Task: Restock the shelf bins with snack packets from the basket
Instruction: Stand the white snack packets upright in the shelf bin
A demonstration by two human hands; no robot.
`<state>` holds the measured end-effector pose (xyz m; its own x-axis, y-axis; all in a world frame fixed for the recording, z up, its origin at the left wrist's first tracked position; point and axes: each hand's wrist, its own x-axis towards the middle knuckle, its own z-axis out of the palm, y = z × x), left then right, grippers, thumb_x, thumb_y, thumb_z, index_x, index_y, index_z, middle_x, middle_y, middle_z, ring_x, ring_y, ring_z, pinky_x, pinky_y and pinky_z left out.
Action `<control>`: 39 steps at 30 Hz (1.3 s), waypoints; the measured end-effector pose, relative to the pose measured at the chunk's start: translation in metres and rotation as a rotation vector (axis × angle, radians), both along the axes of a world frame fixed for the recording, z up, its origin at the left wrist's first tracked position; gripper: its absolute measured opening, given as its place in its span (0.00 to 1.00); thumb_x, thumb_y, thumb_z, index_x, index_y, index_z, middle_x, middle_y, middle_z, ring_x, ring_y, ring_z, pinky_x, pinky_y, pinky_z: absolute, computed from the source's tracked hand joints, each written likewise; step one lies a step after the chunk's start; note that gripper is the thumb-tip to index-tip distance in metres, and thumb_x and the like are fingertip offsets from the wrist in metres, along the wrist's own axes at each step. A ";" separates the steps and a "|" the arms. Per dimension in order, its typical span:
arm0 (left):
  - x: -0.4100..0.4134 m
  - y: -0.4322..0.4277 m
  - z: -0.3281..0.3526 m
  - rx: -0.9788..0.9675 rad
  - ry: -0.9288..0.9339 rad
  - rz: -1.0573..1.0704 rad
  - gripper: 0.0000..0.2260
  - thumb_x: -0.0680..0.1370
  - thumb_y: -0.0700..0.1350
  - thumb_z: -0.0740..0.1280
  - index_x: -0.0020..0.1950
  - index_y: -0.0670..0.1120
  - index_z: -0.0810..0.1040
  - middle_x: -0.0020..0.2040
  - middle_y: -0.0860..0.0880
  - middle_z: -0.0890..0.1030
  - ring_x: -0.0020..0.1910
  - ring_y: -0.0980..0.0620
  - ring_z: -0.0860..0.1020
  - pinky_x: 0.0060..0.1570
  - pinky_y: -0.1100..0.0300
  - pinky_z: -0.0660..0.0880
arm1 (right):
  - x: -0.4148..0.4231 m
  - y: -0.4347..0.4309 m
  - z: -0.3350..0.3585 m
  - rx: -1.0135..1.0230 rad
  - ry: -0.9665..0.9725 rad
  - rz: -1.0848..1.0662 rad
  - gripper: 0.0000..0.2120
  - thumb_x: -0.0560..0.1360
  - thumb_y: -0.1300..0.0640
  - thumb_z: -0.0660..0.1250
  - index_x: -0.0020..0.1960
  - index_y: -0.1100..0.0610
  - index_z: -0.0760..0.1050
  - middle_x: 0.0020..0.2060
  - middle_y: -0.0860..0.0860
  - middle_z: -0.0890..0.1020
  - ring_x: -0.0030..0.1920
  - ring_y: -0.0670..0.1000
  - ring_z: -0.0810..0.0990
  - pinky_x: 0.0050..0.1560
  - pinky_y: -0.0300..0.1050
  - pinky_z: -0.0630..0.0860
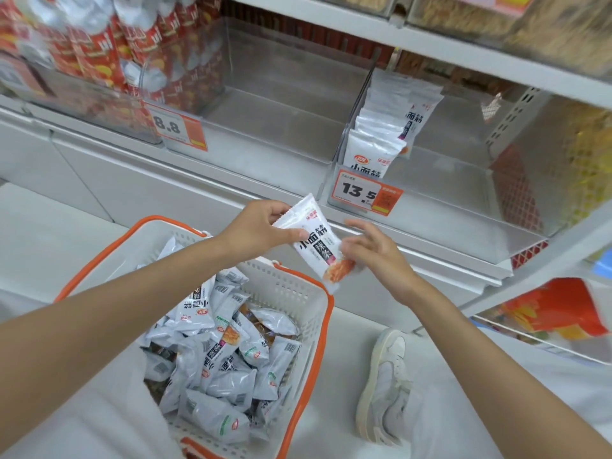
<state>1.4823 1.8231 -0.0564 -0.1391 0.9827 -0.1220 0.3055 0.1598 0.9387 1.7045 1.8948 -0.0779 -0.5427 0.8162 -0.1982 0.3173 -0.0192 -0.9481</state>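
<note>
Nearest: white basket w/ orange rim on the floor, full of grey-white snack packets lying jumbled, some face up, some barcode side up. A pale shoe sits just R of it. Above the basket's far corner, both hands meet on one packet, tilted, orange end down. L hand pinches its upper end btwn thumb and curled fingers. R hand has fingers half spread, tips at the packet's lower R edge; blurred, so can't tell if they grip it. Beyond, clear shelf bin w/ 13.5 price tag holds a row of matching packets upright along its L side. Further L, another clear bin, an 8.8 tag at its front L corner, then red packets.
</note>
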 end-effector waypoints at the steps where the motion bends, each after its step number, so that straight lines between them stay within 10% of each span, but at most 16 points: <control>1: 0.003 0.002 0.006 0.016 0.004 -0.021 0.09 0.72 0.40 0.75 0.52 0.43 0.82 0.44 0.51 0.85 0.37 0.61 0.80 0.39 0.68 0.77 | -0.005 -0.004 0.004 0.005 -0.005 0.049 0.14 0.76 0.59 0.70 0.61 0.51 0.76 0.47 0.49 0.85 0.44 0.46 0.84 0.45 0.38 0.80; 6: 0.010 0.022 0.038 0.113 -0.010 0.011 0.11 0.67 0.35 0.78 0.46 0.42 0.80 0.39 0.45 0.84 0.33 0.55 0.81 0.40 0.55 0.81 | -0.013 -0.012 0.022 0.017 0.021 0.076 0.06 0.75 0.59 0.71 0.51 0.57 0.82 0.41 0.50 0.86 0.39 0.46 0.84 0.41 0.37 0.79; 16: 0.044 0.067 0.100 0.310 0.015 0.038 0.10 0.68 0.36 0.77 0.42 0.45 0.79 0.40 0.48 0.84 0.37 0.57 0.83 0.39 0.63 0.80 | 0.014 0.020 0.072 0.177 0.127 -0.114 0.11 0.79 0.51 0.66 0.52 0.58 0.82 0.45 0.57 0.85 0.43 0.51 0.82 0.45 0.44 0.75; 28: 0.066 0.170 0.126 0.258 0.390 0.015 0.14 0.77 0.48 0.70 0.61 0.46 0.77 0.52 0.50 0.79 0.50 0.51 0.78 0.44 0.60 0.74 | 0.051 0.105 0.089 -0.072 0.307 -0.620 0.16 0.76 0.51 0.69 0.49 0.66 0.80 0.44 0.63 0.84 0.42 0.56 0.80 0.50 0.50 0.76; 33: 0.073 0.225 0.116 0.231 0.584 -0.107 0.13 0.79 0.37 0.62 0.63 0.42 0.77 0.61 0.43 0.78 0.61 0.44 0.76 0.62 0.53 0.73 | 0.037 0.172 0.081 0.024 0.078 -0.625 0.07 0.77 0.55 0.69 0.43 0.58 0.78 0.48 0.60 0.84 0.49 0.59 0.83 0.58 0.58 0.78; 39: 0.085 0.282 0.104 0.316 0.985 -0.167 0.19 0.83 0.42 0.54 0.74 0.54 0.67 0.75 0.51 0.66 0.71 0.46 0.67 0.69 0.58 0.65 | 0.010 0.242 0.053 0.216 -0.309 -0.511 0.17 0.81 0.54 0.62 0.62 0.66 0.75 0.59 0.61 0.80 0.59 0.60 0.79 0.59 0.52 0.74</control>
<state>1.5677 2.1055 0.0472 0.1027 0.9660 0.2374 0.9532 -0.1638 0.2540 1.7148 2.1371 -0.0247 -0.0178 0.9962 -0.0848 0.5781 -0.0590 -0.8138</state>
